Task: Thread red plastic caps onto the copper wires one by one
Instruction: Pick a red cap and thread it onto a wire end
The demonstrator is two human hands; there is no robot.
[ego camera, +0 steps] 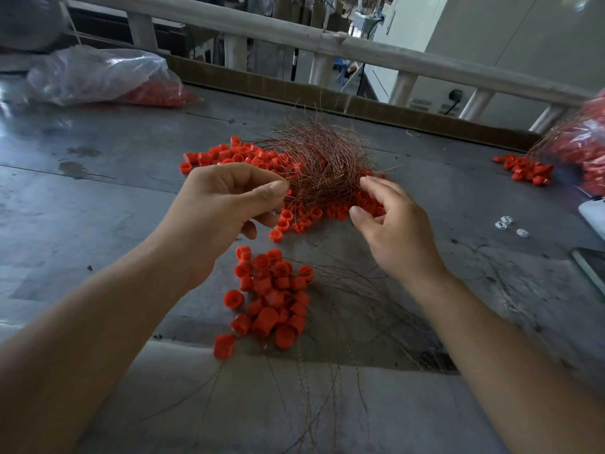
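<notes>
Wire-picking step: my left hand (229,204) pinches the edge of the tangled thin copper wires (324,158). Right hand (396,231) hangs loose, empty; next: pinch one small red plastic cap (276,235).

Bare forearms (98,322), bare left hand (222,204) and right hand (393,234)

Grey metal table (98,198), stained, in front of me. Centre: heap of copper wires (324,158) lying over a spread of loose red caps (235,155). Nearer my edge: cap cluster (271,296) with thin wires fanning out from it. Far left: clear plastic bag (98,77) holding red caps. Right: small cap pile (527,168), with a few white pieces (510,224) near it.
</notes>
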